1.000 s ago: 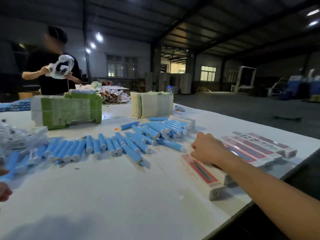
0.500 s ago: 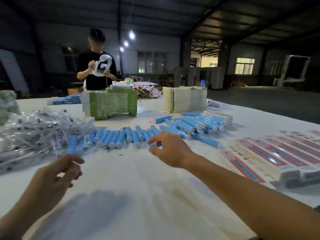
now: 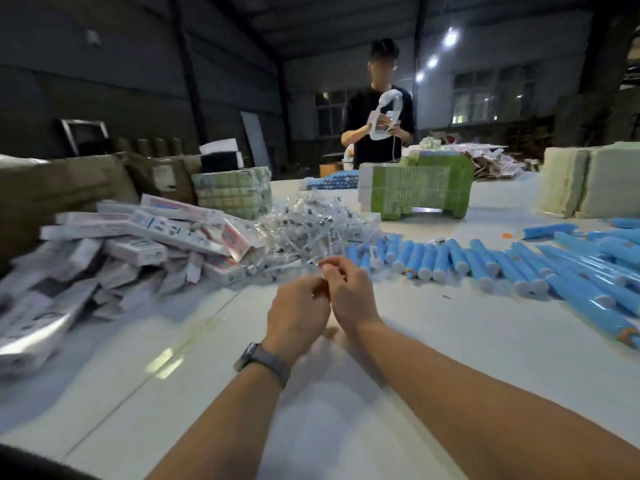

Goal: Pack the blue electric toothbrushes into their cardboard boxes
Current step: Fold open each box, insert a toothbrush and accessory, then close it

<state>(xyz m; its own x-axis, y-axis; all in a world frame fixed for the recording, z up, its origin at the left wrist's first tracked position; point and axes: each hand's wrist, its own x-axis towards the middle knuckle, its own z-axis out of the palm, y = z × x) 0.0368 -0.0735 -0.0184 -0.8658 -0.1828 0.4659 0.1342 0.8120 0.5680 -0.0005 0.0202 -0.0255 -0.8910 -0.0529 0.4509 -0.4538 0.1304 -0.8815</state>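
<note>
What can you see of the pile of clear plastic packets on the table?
The pile of clear plastic packets is a loose, glinting heap of crinkled transparent sleeves with small dark and white parts inside; what they hold is unclear. It lies on the white table, between the heap of white cardboard boxes and the blue toothbrush handles.

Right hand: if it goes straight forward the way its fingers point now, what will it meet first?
Probably the pile of clear plastic packets, which lies just beyond the right hand; the row of blue electric toothbrushes begins slightly to its right. Depth is unclear.
</note>
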